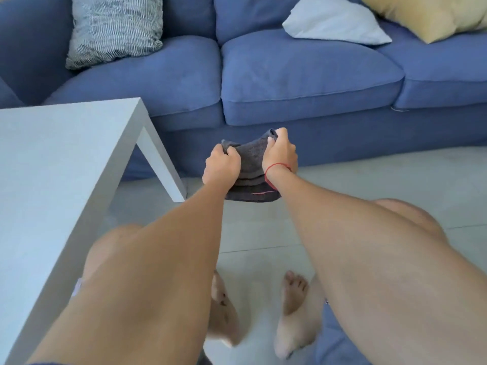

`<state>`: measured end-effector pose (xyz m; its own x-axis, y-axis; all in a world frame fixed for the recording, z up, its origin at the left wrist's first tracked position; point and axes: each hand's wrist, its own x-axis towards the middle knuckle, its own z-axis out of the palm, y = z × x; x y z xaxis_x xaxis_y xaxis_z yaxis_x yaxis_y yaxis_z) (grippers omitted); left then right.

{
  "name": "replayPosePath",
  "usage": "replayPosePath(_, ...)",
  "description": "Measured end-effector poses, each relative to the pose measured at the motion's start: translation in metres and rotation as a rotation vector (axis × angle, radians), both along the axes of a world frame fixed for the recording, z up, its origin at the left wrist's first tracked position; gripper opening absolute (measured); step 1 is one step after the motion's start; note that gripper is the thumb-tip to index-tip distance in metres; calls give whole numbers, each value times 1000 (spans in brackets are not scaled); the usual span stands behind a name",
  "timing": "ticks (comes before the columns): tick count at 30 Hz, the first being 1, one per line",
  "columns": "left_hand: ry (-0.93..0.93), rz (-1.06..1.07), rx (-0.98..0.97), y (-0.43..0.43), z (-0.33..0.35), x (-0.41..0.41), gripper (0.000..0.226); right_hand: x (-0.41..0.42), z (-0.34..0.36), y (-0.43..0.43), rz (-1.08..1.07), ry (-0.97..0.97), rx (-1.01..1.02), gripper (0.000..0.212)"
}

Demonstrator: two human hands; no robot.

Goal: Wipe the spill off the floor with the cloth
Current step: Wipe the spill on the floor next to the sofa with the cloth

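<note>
A dark grey cloth hangs in the air in front of me, held up by its top edge above the pale tiled floor. My left hand grips its left top corner and my right hand grips its right top corner; a red string circles the right wrist. The cloth's lower part falls in folds between my wrists, with a thin red line near its hem. No spill stands out on the glossy tiles that I can see.
A light grey low table fills the left side, its corner leg close to the cloth. A blue sofa with several cushions runs along the back. My bare knees and feet are at the bottom, on the floor.
</note>
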<state>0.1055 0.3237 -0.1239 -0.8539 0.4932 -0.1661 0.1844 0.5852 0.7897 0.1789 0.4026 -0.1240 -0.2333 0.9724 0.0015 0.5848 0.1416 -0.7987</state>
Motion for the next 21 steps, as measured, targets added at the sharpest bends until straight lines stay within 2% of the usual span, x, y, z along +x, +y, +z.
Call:
replayPosePath(9, -115, 36, -157, 36, -96, -35, 30, -39, -104, 33, 70, -81, -220, 24)
replayPosePath(14, -180, 9, -202, 58, -160, -56, 32, -60, -167, 49, 79, -127, -340, 32)
replayPosePath(21, -316, -16, -361, 69, -253, -73, 33, -71, -258, 62, 106, -273, -391, 45)
